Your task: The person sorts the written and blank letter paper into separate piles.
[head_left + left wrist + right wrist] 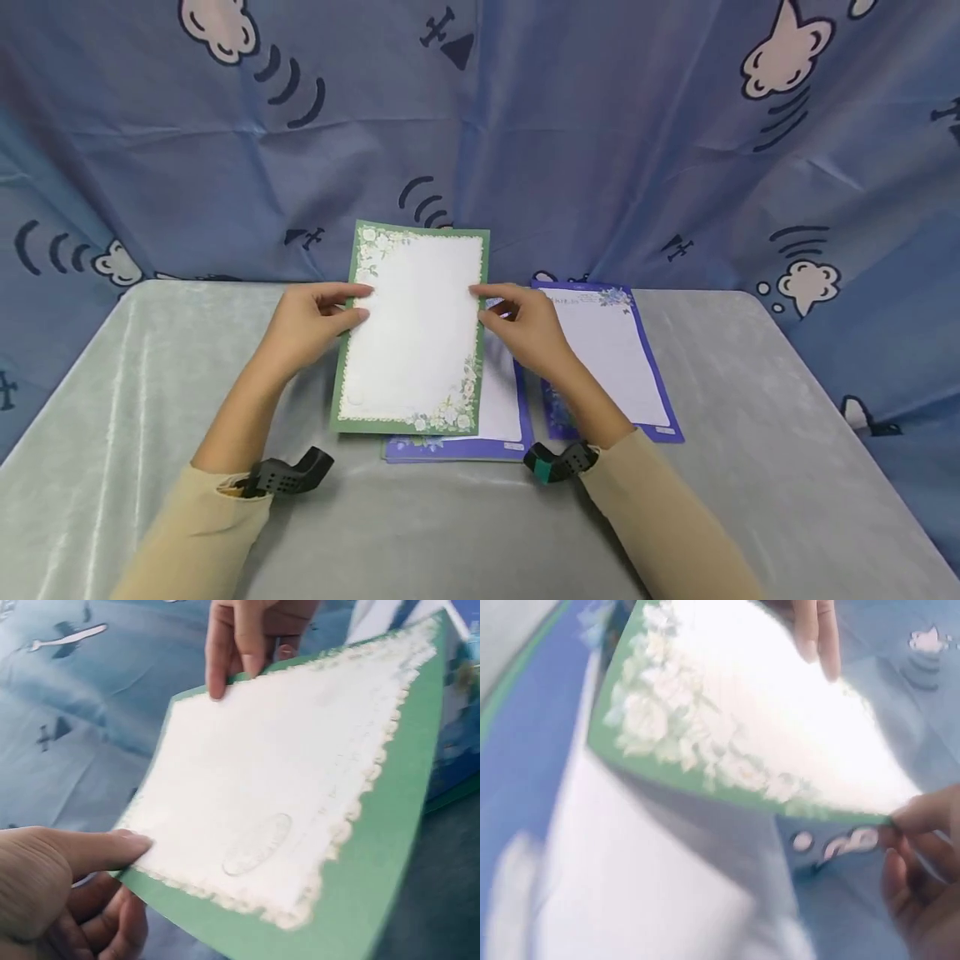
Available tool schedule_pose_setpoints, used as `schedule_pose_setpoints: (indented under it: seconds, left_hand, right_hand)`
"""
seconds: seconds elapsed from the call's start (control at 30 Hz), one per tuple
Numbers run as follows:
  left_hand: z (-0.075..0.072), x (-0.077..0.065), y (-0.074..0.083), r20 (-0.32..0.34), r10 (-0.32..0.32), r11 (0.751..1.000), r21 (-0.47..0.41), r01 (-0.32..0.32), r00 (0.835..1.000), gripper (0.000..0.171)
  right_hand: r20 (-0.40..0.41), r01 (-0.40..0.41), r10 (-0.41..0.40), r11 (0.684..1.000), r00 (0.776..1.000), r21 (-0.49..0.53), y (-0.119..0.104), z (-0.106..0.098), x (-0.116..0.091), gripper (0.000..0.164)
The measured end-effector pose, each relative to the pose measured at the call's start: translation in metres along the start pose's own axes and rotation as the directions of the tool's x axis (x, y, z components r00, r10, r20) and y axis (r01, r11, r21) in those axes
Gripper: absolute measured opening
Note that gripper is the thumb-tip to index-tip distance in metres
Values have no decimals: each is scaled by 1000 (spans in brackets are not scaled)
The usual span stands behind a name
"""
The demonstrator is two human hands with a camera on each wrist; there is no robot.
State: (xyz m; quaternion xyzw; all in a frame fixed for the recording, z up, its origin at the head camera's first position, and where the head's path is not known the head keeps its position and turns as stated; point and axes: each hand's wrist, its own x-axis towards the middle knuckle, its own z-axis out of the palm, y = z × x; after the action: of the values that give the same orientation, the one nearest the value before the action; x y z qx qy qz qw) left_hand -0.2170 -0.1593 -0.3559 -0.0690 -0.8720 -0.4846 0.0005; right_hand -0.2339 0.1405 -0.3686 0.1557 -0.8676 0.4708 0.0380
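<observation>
A green-bordered sheet of stationery paper (pixel 412 329), with white flowers in two corners, is held up between both hands. My left hand (pixel 311 325) pinches its left edge between thumb and fingers. The right hand (pixel 528 325) pinches the opposite edge. In the left wrist view the sheet (pixel 285 787) bends a little, and a faint oval mark shows near one corner. Partly hidden below it lies a purple-bordered sheet (pixel 502 400), on top of something green-edged. Beside the right forearm is another purple-bordered sheet (pixel 607 358) with blue flowers and some writing at its top.
A pale grey cloth covers the table (pixel 187 375). Behind it hangs a blue curtain (pixel 562 125) printed with clouds and planes. Each wrist wears a black camera mount, the left mount (pixel 288 473) and the right mount (pixel 558 462), close above the table.
</observation>
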Motion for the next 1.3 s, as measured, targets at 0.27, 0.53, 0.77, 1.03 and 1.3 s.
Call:
schedule_pose_setpoints:
  seconds: [0.27,0.53,0.77,1.03,1.3]
  left_hand:
    - [-50,-12,0,-42,-34,995,96,38,999,36]
    - [-87,-21,-15,-20,-109,980,167,110,994,41]
    - [-100,-20,-38,-1,-160,970,184,158,987,41]
    - [-90,-10,-63,117,-202,961,213,174,972,40]
    - [-82,-4,-78,159,-239,945,267,191,958,36]
  right_hand:
    - [76,-37,33,998,997,48,-39,25,26,40]
    - [122,-75,60,989,991,129,-62,62,41,42]
    - [129,-74,57,988,990,132,-59,94,42,43]
    - [144,-53,53,999,988,-4,-31,123,39,42]
    - [171,27,-5,992,985,-125,-21,134,36,36]
